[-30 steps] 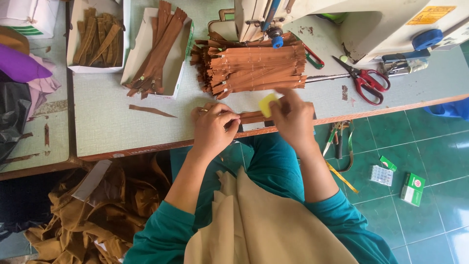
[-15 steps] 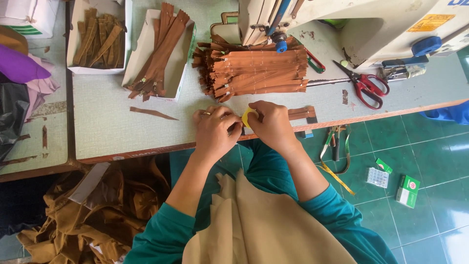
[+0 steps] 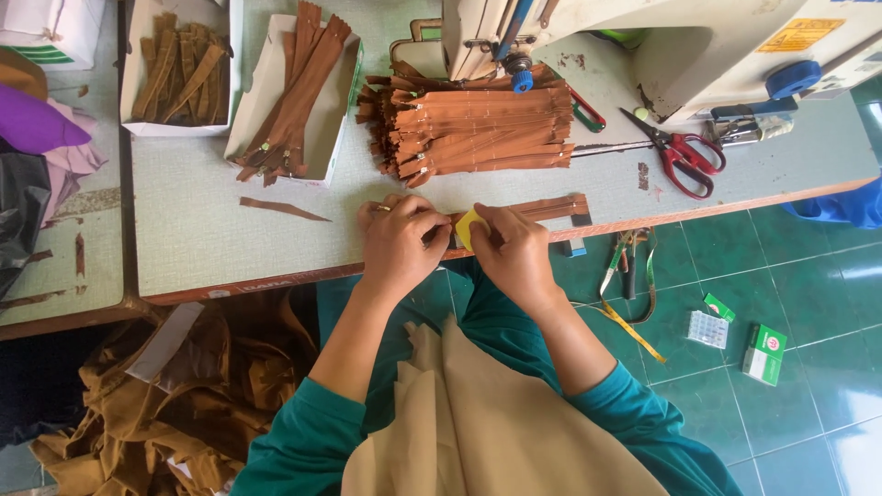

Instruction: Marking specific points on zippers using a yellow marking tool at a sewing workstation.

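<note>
I saw the left hand [image 3: 401,241] pressed down on one end of a brown zipper [image 3: 542,208] at the table's [image 3: 202,230] front edge, fingers curled over it. The right hand [image 3: 516,253] pinched a small yellow chalk [image 3: 469,227] against the zipper, just beside the left fingers. The rest of the zipper ran out to the right of both hands, flat on the table. A zipper stack [image 3: 482,129] lay behind, scissors [image 3: 684,152] well right.
</note>
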